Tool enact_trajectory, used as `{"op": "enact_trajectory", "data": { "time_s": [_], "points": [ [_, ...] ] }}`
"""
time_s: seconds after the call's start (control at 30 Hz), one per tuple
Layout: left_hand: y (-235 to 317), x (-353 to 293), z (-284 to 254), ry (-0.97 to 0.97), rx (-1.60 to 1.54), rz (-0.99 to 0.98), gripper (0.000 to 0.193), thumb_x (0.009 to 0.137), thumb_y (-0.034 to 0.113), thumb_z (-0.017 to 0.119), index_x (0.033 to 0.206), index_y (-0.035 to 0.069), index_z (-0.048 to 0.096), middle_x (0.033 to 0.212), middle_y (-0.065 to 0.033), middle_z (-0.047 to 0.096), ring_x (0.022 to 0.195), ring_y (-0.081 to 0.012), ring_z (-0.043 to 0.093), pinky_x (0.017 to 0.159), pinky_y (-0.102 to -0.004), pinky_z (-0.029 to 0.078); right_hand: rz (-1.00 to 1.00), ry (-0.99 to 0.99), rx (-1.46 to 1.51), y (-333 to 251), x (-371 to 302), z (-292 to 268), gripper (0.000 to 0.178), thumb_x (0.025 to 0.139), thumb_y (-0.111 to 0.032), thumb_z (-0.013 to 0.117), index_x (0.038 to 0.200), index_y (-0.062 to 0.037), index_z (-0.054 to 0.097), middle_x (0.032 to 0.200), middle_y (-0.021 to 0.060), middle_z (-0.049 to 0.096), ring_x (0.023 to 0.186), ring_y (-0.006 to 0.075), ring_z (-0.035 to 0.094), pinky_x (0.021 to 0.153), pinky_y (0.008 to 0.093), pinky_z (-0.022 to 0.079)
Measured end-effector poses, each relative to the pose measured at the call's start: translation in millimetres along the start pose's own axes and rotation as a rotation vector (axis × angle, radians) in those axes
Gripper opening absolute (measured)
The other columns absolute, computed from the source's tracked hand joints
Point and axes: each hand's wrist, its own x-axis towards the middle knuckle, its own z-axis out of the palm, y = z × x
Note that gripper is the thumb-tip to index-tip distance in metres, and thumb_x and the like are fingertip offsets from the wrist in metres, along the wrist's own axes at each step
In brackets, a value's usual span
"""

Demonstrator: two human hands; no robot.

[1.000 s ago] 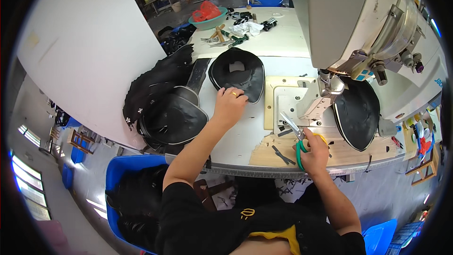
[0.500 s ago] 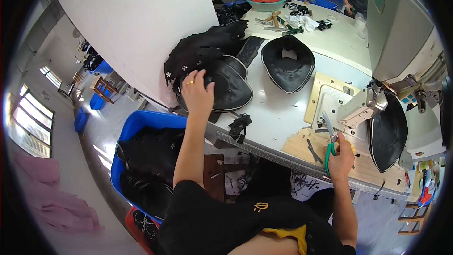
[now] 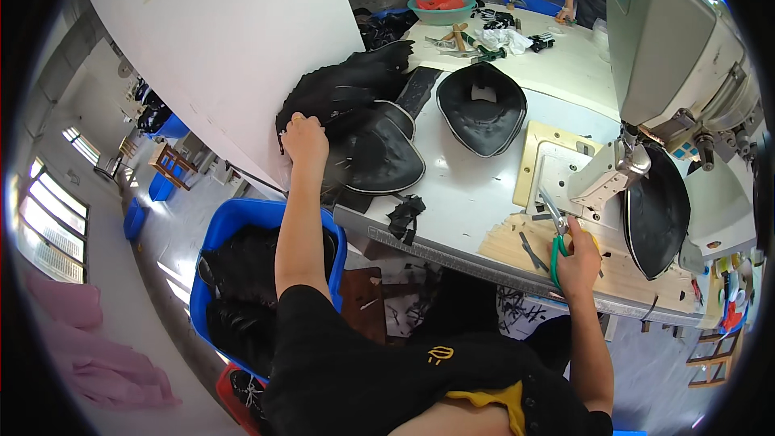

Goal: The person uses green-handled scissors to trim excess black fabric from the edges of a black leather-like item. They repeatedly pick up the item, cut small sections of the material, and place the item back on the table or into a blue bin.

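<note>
The head view looks down and forward from the left one of two fisheye cameras worn on the person's head, past the black shirt [image 3: 363, 367] onto the white worktable [image 3: 452, 210]. It is near enough to frame the left hand [image 3: 305, 141], right hand [image 3: 580, 262] and sewing machine [image 3: 666, 40], yet wide enough to reach distant windows [image 3: 52, 222].

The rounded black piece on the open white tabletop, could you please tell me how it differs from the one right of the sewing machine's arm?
The rounded piece shows whole, while the right piece is partly hidden by the sewing machine. The rounded piece bears a pale patch; the right piece shows none. Both are black with pale edging.
</note>
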Motion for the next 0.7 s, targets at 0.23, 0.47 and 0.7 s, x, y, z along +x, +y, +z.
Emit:
{"op": "enact_trajectory", "data": {
  "time_s": [0.23,0.47,0.7],
  "points": [
    [58,-16,-77,0.362,-1.044,0.208,0.011,0.088,0.007,0.058,0.086,0.001,0.049,0.107,-0.0152,0.065,0.079,-0.0239,0.063,0.067,-0.0318,0.048,-0.024,0.01,-0.038,7,-4,2,0.059,0.061,-0.011,0.078,0.117,-0.0079,0.058,0.076,0.0074,0.057,0.061,0.0207,0.053,0.057,0.0332,0.043],
    [141,-56,-155,0.619,-1.149,0.595,0.008,0.087,0.003,0.058,0.089,0.002,0.05,0.1,-0.0112,0.068,0.067,-0.0206,0.062,0.059,-0.029,0.047,0.153,-0.118,0.475,-14,3,-20,0.074,0.063,-0.016,0.083,0.128,-0.0077,0.049,0.088,0.0091,0.057,0.076,0.0203,0.058,0.067,0.0328,0.047],
    [201,-115,-169,0.269,-0.992,0.856,0.008,0.083,0.004,0.06,0.089,0.004,0.053,0.077,-0.0095,0.063,0.062,-0.0234,0.059,0.063,-0.033,0.043,-0.215,0.106,0.533,-113,52,-77,0.084,0.061,-0.014,0.083,0.132,-0.0052,0.039,0.103,0.0148,0.052,0.093,0.0291,0.053,0.08,0.0364,0.046]
  ]
}}
